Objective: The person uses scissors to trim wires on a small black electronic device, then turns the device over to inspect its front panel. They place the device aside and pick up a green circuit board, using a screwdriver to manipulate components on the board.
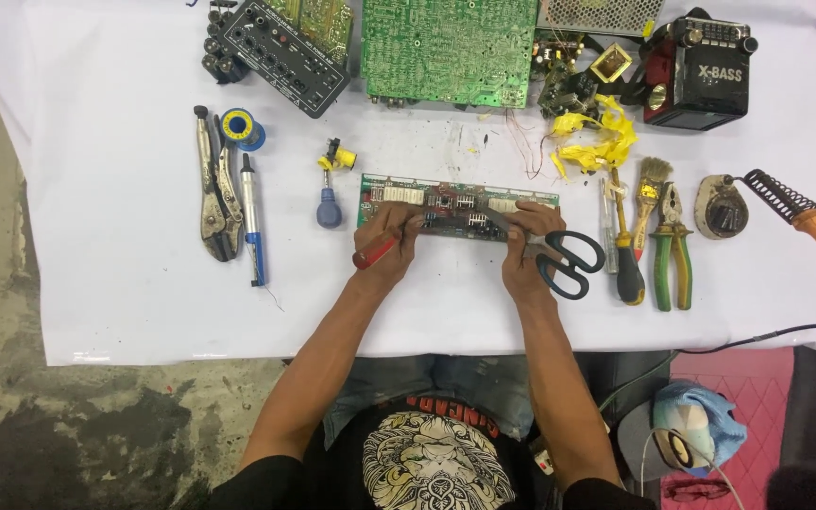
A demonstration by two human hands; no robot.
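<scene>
a long narrow green circuit board is gripped mid-sheet on the white table cover; a red-handled screwdriver is clasped in the left hand, black-handled scissors in the right hand.

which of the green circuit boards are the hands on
The long narrow board at the sheet's middle: left hand and right hand grip its ends. The large squarish board lies untouched at the top.

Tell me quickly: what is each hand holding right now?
Left hand: closed on a red-handled screwdriver, resting on the long circuit board.
Right hand: closed on black-handled scissors.
</scene>
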